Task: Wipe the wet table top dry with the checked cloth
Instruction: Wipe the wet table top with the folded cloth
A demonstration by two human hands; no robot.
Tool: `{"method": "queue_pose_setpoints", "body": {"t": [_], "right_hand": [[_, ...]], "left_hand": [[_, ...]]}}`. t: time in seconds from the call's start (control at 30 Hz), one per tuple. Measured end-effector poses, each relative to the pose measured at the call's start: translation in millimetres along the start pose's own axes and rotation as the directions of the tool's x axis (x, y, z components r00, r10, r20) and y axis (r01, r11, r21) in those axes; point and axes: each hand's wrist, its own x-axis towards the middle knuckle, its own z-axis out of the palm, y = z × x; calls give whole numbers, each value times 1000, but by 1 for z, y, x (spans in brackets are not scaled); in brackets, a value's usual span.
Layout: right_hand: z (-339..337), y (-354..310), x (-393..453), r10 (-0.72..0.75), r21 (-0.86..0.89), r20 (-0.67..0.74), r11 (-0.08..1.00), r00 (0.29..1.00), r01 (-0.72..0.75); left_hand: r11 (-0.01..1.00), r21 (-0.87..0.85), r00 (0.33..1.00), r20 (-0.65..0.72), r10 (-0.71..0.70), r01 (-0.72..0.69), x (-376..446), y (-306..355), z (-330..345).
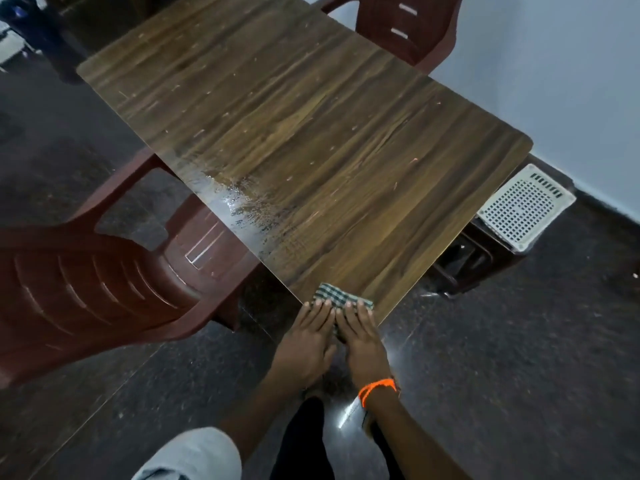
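Woodgrain table top [311, 116]; both hands' flat fingers [320, 311] press folded checked cloth [332, 294].

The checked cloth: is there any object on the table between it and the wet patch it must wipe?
Nothing visible does. Both hands, left hand and right hand, press the checked cloth flat at the near edge of the table top. The wet patch lies farther along the left edge, with only bare wood between.

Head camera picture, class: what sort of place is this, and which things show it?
Probably a plain dining or common room indoors: a wood-grain table top, moulded plastic chairs drawn up to it, a dark polished stone floor and a bare painted wall.
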Motion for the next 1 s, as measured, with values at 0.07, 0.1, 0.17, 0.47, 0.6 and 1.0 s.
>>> {"method": "queue_pose_setpoints", "body": {"t": [0.07,0.1,0.17,0.47,0.6,1.0], "right_hand": [[-2,2,-20,14,-17,14,1000,1000,-14],[-3,6,-27,30,-31,19,999,999,-30],[-7,17,-34,75,-43,5,996,997,-75],[-10,6,35,172,42,-26,984,985,-171],[13,-26,72,154,34,-12,988,988,-154],[14,-18,40,20,-48,-37,999,999,-22]], "left_hand": [[999,-33,1000,10,26,-26,-8,13,7],[998,-48,999,9,37,-36,-8,19,10],[996,-48,997,17,70,-69,-3,27,12],[1000,24,1000,-16,-13,13,42,2,-15],[997,22,996,-60,-70,72,44,-43,-30],[997,55,998,38,58,-60,10,-49,-17]]}}
